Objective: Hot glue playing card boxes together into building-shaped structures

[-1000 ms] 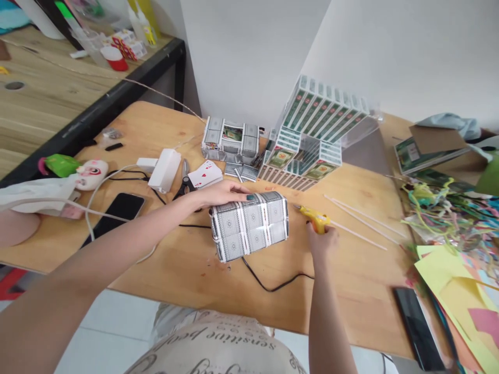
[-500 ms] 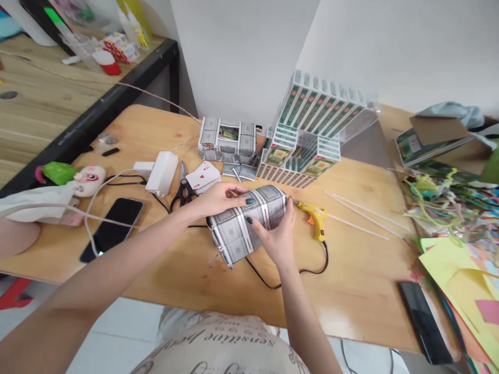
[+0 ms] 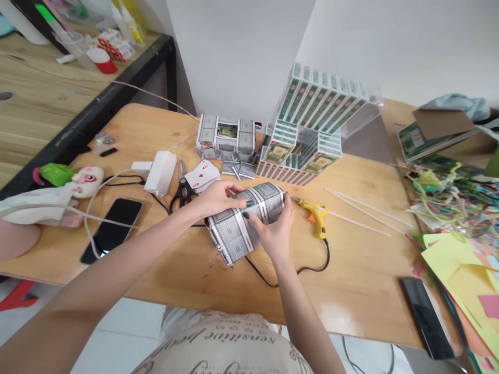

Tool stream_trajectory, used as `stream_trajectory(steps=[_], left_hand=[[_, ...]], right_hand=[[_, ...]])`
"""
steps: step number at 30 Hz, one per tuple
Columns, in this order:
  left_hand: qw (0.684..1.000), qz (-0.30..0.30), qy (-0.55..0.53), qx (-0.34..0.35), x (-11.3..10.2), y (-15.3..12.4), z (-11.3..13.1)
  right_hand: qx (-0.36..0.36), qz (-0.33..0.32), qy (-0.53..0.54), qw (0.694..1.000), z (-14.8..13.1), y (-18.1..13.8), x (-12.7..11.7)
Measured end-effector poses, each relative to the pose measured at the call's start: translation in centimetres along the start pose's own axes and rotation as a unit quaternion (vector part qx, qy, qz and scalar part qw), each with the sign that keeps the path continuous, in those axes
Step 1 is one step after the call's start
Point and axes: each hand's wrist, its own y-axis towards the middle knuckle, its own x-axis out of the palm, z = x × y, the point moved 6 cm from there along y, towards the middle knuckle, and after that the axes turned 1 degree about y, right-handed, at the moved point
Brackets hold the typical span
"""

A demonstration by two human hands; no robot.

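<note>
The left hand (image 3: 219, 199) grips the card-covered block (image 3: 238, 234) along its 11 o'clock edge; the block, between both hands, runs lengthwise from 8 to 2 o'clock. The right hand (image 3: 276, 231) clasps its 3 o'clock end, hidden fingers probably curled behind.

The 1 view looks from a head-worn camera, near above the wooden table (image 3: 362, 280), forward and downward, with the printed shirt (image 3: 228, 345) at the lower edge, the left hand (image 3: 220, 200) and right hand (image 3: 276, 228) near the middle, and the white wall (image 3: 241, 57) at the top.
</note>
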Motion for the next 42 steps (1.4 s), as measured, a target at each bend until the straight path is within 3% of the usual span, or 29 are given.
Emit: stream_trajectory(steps=[5, 12, 20, 35, 42], left_hand=[[0.998, 0.022, 0.054, 0.005, -0.4, 0.0, 0.3], [0.999, 0.008, 0.047, -0.022, -0.6, -0.3, 1.3], [0.999, 0.003, 0.036, -0.038, -0.6, -0.2, 0.8], [0.999, -0.004, -0.025, -0.022, -0.1, -0.1, 0.8], [1.0, -0.006, 0.01, -0.023, -0.3, -0.1, 0.9]], right_hand=[[0.001, 0.004, 0.014, 1.0, -0.1, 0.0, 0.0], [-0.013, 0.013, 0.026, 0.999, -0.6, 0.1, 0.1], [-0.009, 0.011, 0.032, 0.999, -0.4, 0.2, 0.1], [-0.011, -0.026, 0.038, 0.999, 0.6, 2.8, -0.6], [0.011, -0.05, 0.055, 0.997, 0.6, 2.8, -0.5]])
